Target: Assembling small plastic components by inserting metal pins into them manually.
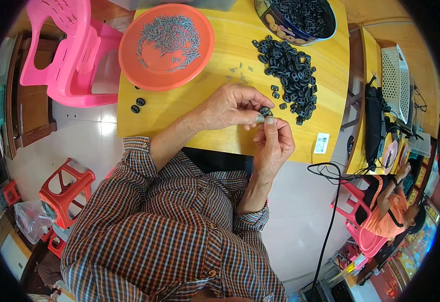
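My left hand point(232, 106) pinches a small black plastic piece point(265, 110) with rounded ends and holes, between thumb and fingers. Against its lower side my right hand point(275, 142) is closed, thumb and index finger pressed together at the piece. Whatever else those right fingertips hold is too small to make out. Just beyond the hands, several thin grey metal bits point(241, 75) lie loose on the yellow table point(220, 138). A heap of matching black pieces point(293, 83) spreads to the right of them.
An orange-red round tray point(129, 58) with many grey metal bits stands at the far left. A dark round tin point(273, 25) full of black pieces sits far right. Two black pieces point(137, 104) lie by the left edge. A pink chair point(86, 65) stands beside the table; another person point(388, 214) sits at right.
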